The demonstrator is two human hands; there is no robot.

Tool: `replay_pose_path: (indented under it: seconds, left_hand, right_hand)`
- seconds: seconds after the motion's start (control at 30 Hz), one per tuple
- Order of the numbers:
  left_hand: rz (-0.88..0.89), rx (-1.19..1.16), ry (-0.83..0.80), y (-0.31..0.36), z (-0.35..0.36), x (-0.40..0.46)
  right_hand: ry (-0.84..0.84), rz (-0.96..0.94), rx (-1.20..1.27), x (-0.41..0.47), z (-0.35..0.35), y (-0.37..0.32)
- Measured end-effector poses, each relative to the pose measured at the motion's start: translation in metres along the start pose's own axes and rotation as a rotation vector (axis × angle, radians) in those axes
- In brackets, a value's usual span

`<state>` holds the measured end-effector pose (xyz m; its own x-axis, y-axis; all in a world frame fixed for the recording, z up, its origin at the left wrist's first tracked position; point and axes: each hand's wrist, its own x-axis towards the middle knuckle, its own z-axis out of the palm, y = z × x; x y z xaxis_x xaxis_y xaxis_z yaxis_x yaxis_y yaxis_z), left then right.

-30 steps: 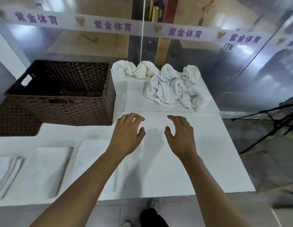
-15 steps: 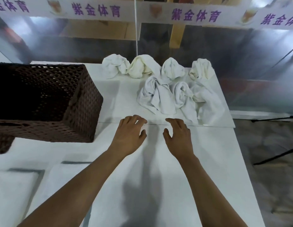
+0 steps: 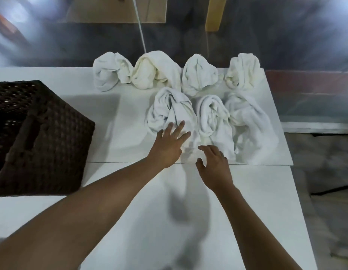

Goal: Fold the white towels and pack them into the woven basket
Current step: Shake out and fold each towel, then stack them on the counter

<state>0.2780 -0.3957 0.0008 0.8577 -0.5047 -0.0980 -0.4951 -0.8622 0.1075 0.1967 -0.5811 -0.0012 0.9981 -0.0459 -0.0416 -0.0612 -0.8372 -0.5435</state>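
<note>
Several crumpled white towels lie in two rows on the white table (image 3: 247, 201). The nearest left one is a bunched towel (image 3: 169, 108). My left hand (image 3: 169, 145) lies with straight, spread fingers on that towel's near edge. My right hand (image 3: 214, 164) hovers palm down, fingers relaxed, just short of the middle front towel (image 3: 214, 117), holding nothing. A third front towel (image 3: 249, 121) spreads to the right. The dark brown woven basket (image 3: 52, 145) stands at the left; its inside is mostly out of view.
Four more bunched towels sit along the table's far edge, among them a cream one (image 3: 153, 70). The table's right edge (image 3: 297, 201) drops to the floor. A reflective wall stands behind the table.
Both hands have moved forward across the table toward the front towels; the left now touches the nearest one. The view has tilted down and closer, pushing the basket toward the left edge.
</note>
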Motion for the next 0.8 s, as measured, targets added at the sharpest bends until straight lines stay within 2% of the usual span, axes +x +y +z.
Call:
replay_pose_path:
  seconds: [0.23,0.4,0.53,0.7,0.8]
  left_hand:
    - [-0.127,0.011,-0.117,-0.021,0.051,0.012]
    - [-0.190,-0.056,-0.088,-0.021,0.055,-0.003]
    - [-0.255,-0.136,0.010,-0.010,0.056,-0.026]
    - [-0.359,-0.288,-0.008,0.006,0.057,-0.071]
    - [-0.350,-0.384,0.020,0.019,0.057,-0.110]
  right_hand:
    - [-0.035,0.006,0.051,0.003,0.027,0.024]
    - [-0.081,0.033,0.059,0.002,0.037,0.023]
    - [-0.127,0.045,0.073,-0.006,0.044,0.014]
    - [-0.180,0.048,0.103,-0.032,0.050,-0.003]
    - [-0.205,0.008,0.114,-0.055,0.054,-0.015]
